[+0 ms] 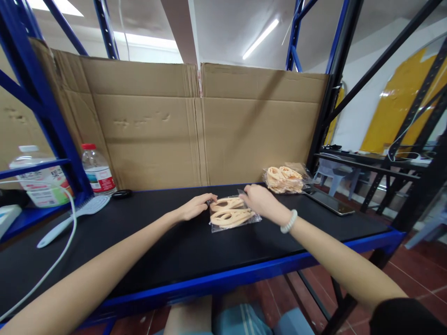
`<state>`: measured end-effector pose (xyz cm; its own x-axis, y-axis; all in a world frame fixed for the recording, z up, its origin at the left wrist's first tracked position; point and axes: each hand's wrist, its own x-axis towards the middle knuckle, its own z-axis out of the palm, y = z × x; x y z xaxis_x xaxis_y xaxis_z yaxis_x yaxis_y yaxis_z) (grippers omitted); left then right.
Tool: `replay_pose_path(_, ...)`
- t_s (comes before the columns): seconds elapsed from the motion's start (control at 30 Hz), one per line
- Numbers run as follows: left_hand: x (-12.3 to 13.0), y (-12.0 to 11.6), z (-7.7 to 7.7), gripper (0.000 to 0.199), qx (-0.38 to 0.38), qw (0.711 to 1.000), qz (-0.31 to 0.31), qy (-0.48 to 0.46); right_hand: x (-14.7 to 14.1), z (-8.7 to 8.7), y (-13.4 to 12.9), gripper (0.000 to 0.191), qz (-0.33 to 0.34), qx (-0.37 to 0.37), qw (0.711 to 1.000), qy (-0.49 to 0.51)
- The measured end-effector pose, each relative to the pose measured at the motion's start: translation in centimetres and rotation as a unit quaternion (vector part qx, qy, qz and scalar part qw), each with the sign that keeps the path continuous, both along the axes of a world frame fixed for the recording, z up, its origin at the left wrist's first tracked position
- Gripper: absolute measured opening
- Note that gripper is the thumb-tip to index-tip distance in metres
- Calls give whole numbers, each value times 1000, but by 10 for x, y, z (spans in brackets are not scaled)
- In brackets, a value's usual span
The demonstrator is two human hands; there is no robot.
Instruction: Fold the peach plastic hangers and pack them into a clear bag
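Observation:
A clear plastic bag point(215, 228) lies on the black tabletop with cream-coloured, loop-shaped pieces point(230, 217) inside it; their exact kind is unclear. At its upper left corner, the fingers of my left hand point(195, 207) are closed on the film. My right hand point(264, 203), with a pale beaded bracelet point(289, 221) at the wrist, pinches the bag's upper right edge. The fingertips of that hand are partly hidden behind its back.
Similar cream pieces in clear bags point(284, 179) are piled at the back right, beside a phone point(330, 201). To the left are a hairbrush point(92, 205), a red-capped bottle point(98, 173), a small black object point(121, 194) and a white cable point(66, 242). Cardboard point(150, 130) walls the back.

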<state>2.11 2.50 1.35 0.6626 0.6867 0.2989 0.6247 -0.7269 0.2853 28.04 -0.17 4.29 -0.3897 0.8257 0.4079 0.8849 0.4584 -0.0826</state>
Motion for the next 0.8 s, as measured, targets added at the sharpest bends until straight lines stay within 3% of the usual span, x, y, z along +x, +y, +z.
replay_pose_path(0.13, 0, -5, -5, 35, 0, 1000, -19, 17, -26, -15, -60, 65, -17, 7, 999, -50)
replay_pose_path(0.23, 8, -12, -7, 24, 24, 999, -7, 24, -32, -21, -64, 64, -21, 21, 996, -87)
replay_pose_path(0.47, 49, -13, -18, 27, 83, 993, 76, 38, 22, -18, -10, 27, -41, 12, 989, -141)
replay_pose_path(0.67, 113, 18, -24, 23, 95, 988, 106, 58, 75, -28, 53, 18, -101, 2, 989, -107)
replay_pose_path(0.8, 146, 40, -27, 29, 99, 981, 156, 60, 94, -37, 77, 17, -117, 29, 991, -52)
